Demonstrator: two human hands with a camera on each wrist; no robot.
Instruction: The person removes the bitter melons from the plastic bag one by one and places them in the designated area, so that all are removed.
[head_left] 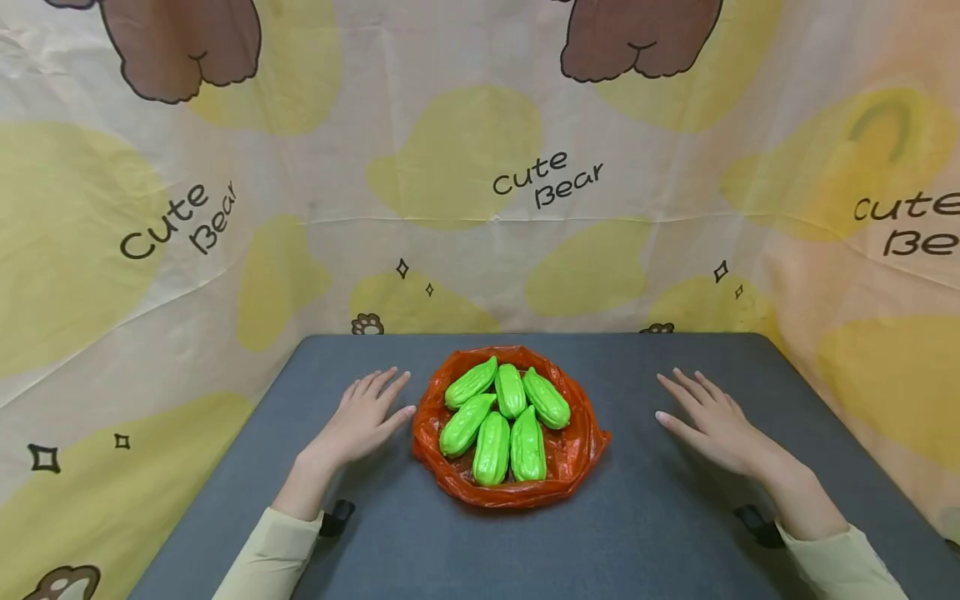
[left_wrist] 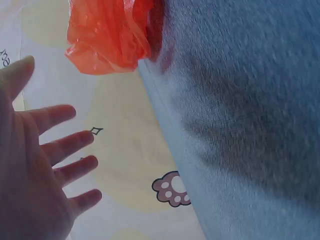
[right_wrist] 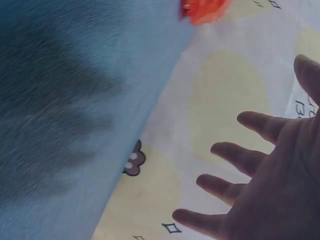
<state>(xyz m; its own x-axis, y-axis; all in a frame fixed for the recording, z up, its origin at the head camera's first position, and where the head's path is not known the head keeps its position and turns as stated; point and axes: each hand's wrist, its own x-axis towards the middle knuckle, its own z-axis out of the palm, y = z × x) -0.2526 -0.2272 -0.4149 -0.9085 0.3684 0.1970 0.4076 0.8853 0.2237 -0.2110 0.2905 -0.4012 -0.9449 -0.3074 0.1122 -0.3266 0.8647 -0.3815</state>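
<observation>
Head view: red plastic bag (head_left: 517,497) sits on the grey table (head_left: 645,542), between the hands. Mouth spread wide, rim rolled outward; I'd guess that's to expose the contents and fence them in. Inside, six green gourds (head_left: 491,450) in two rows of three, probably laid flat so each can be reached. Left hand (head_left: 363,425) is just beside the bag, fingers extended, holding nothing. Right hand (head_left: 712,425) likewise empty and extended, well apart from the bag. Held that wide, neither blocks my view of it.

Left wrist view: palm faces the camera, fingers spread, nothing gripped. Visible gap from thumb to bag. Finger-shaped shadow on the table, so I read the hand as raised. Gourds not visible from here.

Right wrist view: palm and spread fingers, nothing in them. Only a bit of bag at the top edge; fits the bigger gap this side. Patterned cloth (right_wrist: 230,100) behind.
</observation>
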